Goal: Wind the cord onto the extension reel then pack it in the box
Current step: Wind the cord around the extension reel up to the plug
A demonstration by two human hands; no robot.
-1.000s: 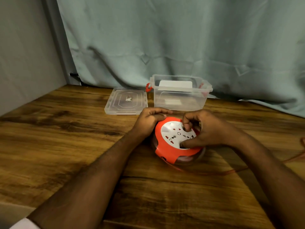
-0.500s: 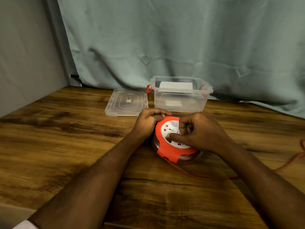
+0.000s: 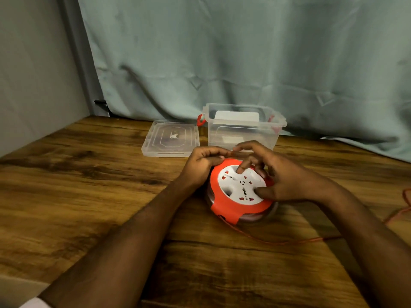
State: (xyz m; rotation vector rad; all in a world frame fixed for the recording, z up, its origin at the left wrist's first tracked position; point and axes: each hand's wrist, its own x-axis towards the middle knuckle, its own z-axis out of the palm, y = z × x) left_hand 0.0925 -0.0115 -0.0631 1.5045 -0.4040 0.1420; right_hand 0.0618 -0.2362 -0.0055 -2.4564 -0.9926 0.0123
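The extension reel (image 3: 241, 192), an orange housing around a white round socket face, is lying flat on the wooden table (image 3: 89, 185), just in front of the clear plastic box (image 3: 243, 130). Its far-left edge is being gripped by the left hand (image 3: 203, 163), whose fingers are curled over the orange rim with the thumb tucked against it. The white socket face is being touched by the right hand (image 3: 282, 176) from the right side: 1 fingertip (image 3: 240, 168) is being pressed into the upper part of the face, the thumb is being laid on its lower right edge, and the index finger is being held out above the far rim, spread apart from the others. The right fingers are spread fairly wide across the disc and bent around its edge.

The orange cord (image 3: 278, 242) is being fed out from the near side of the reel, trailing across the table to the right, where it is curving up near the frame edge.

The box is standing open and upright behind the reel, with red handle clips at both ends. Its clear lid (image 3: 171, 138) is lying flat on the table just to the left of it. A pale blue-green curtain (image 3: 244, 52) is hanging behind the table.
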